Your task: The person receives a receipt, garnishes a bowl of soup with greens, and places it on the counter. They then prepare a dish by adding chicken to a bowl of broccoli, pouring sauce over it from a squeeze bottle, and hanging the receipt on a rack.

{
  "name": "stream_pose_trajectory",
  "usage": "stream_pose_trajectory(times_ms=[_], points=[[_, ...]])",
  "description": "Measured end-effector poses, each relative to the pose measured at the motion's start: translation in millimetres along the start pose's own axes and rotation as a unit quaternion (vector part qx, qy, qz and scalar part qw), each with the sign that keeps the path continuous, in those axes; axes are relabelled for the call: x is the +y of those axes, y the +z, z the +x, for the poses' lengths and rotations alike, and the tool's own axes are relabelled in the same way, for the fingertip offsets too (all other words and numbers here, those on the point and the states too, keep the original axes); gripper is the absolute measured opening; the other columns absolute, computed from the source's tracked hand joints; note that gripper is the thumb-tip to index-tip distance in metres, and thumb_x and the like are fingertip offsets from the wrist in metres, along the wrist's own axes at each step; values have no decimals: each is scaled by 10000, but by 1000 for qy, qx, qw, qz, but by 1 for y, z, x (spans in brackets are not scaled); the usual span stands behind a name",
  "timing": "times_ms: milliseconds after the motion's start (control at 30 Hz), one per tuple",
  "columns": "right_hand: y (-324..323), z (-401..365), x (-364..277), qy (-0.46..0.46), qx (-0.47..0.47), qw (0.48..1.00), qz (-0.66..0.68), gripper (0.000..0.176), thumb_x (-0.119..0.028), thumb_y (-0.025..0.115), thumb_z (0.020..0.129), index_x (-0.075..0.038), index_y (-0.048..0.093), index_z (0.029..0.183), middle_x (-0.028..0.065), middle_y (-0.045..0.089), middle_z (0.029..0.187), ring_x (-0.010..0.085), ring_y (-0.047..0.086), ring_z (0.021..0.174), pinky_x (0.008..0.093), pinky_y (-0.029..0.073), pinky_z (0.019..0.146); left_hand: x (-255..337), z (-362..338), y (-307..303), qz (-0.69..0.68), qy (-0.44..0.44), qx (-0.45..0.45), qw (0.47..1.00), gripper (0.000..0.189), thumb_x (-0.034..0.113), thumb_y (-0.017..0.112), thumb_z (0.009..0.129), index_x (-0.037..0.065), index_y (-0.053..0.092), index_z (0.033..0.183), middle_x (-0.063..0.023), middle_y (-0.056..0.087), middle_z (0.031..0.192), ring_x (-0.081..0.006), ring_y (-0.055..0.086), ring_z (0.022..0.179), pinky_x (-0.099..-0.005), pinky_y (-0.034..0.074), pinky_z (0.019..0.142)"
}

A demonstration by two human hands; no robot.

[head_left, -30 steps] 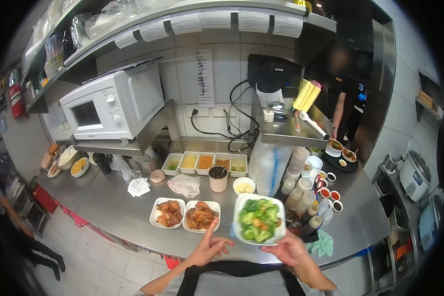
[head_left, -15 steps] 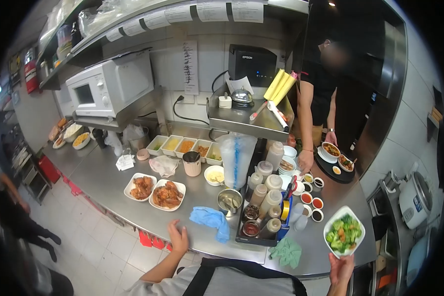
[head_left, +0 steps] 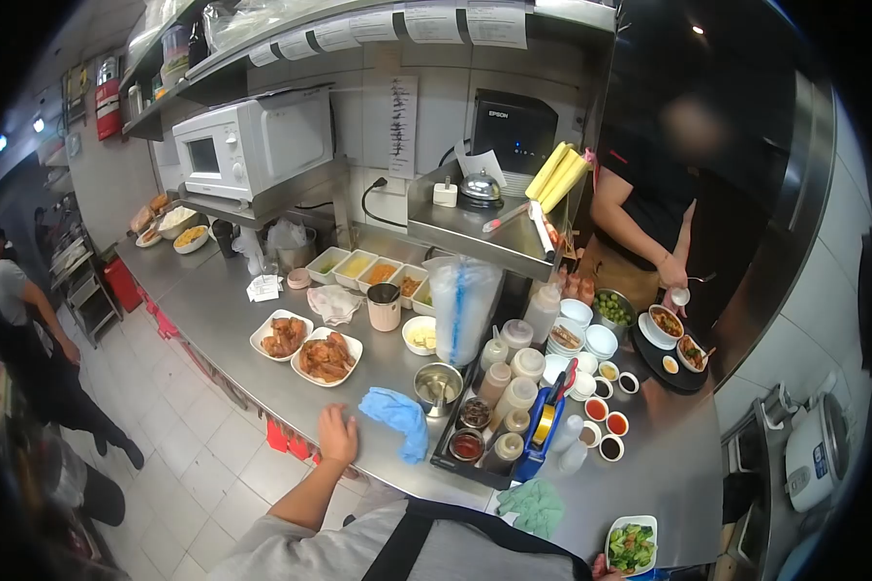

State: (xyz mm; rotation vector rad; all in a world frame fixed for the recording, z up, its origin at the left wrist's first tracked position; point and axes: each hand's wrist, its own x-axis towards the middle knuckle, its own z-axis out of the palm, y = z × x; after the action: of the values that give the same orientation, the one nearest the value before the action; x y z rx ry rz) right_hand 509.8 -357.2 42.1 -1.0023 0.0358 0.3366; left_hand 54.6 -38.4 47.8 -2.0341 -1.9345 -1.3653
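My right hand [head_left: 603, 567] grips the edge of a white bowl of broccoli [head_left: 632, 545] low at the right, by the counter's front edge. Most of that hand is hidden by the bowl and the frame's bottom. Near the front edge my left hand [head_left: 338, 434] lies on the steel counter, fingers stretched out, holding nothing. Just right of it is a crumpled blue cloth [head_left: 397, 419]. Beyond it stand two white dishes of fried chicken [head_left: 327, 358]. A metal pot [head_left: 438, 385] with a utensil in it sits behind the cloth.
Squeeze bottles [head_left: 516, 397] and a blue tape dispenser [head_left: 545, 426] crowd the middle, near a green cloth [head_left: 531, 506]. Small sauce cups [head_left: 617, 423] stand to the right. Across the counter, a co-worker's hand [head_left: 672, 274] holds a small cup above a black tray [head_left: 656, 370] with bowls.
My right hand has lowered the broccoli bowl toward the counter's front edge. My left hand has come down onto the counter. The co-worker's hand has moved from the white dishes to the tray.
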Motion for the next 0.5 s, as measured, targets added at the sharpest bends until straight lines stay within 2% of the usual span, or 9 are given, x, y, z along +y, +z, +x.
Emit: stream_pose_trajectory(times_ms=[100, 233, 300, 367, 433, 467, 500], points=[[-18, 32, 23, -18, -1, 1000, 0, 297, -142, 434, 888, 11, 519, 1129, 137, 578, 1033, 229, 579, 823, 292, 524, 604, 5, 2, 1, 14, -8, -1, 1000, 295, 116, 555, 792, 26, 495, 1066, -194, 479, 1076, -369, 447, 1026, -433, 352, 900], [10, 30, 23, -160, -35, 979, -125, 300, -183, 401, 904, 0, 529, 1105, 125, 586, 987, 223, 553, 712, 306, 493, 527, 0, 1, 4, 33, 0, -2, 999, 284, 134, 549, 802, 25, 502, 1059, -185, 499, 1033, -363, 463, 1001, -431, 361, 880], [-29, 71, 37, 54, 35, 998, -17, 472, -116, 433, 788, 51, 341, 1220, 178, 543, 1025, 293, 597, 867, 373, 538, 742, 0, 1, 4, 47, -5, -26, 999, 272, 153, 543, 812, 28, 516, 1051, -178, 509, 1001, -354, 474, 979, -433, 367, 861], [-56, 96, 53, 48, 16, 998, -42, 415, -177, 419, 827, 72, 381, 1157, 158, 543, 1005, 287, 590, 862, 364, 512, 785, -4, 1, 9, 73, -22, -47, 996, 237, 166, 537, 821, 42, 540, 1022, -167, 515, 994, -345, 481, 964, -430, 376, 841], [-66, 106, 56, 77, -10, 997, -15, 371, -199, 410, 843, 59, 419, 1109, 151, 547, 991, 275, 590, 868, 341, 510, 787, 2, 3, 5, 62, 3, -22, 998, 192, 169, 533, 826, 53, 563, 977, -153, 524, 982, -341, 487, 946, -423, 387, 826], [-65, 104, 55, 80, -7, 996, -32, 364, -214, 397, 852, 59, 437, 1090, 148, 554, 973, 265, 588, 887, 343, 499, 808, 1, 4, 6, 59, 5, -21, 998, 176, 172, 532, 829, 54, 569, 954, -151, 528, 973, -341, 490, 935, -424, 390, 814], [-58, 98, 51, 87, -3, 996, -28, 414, -292, 385, 883, 60, 444, 1091, 143, 555, 969, 252, 583, 882, 345, 487, 813, 1, 3, 7, 54, 10, -17, 998, 163, 175, 532, 831, 54, 575, 931, -148, 531, 964, -340, 493, 924, -425, 394, 803]])
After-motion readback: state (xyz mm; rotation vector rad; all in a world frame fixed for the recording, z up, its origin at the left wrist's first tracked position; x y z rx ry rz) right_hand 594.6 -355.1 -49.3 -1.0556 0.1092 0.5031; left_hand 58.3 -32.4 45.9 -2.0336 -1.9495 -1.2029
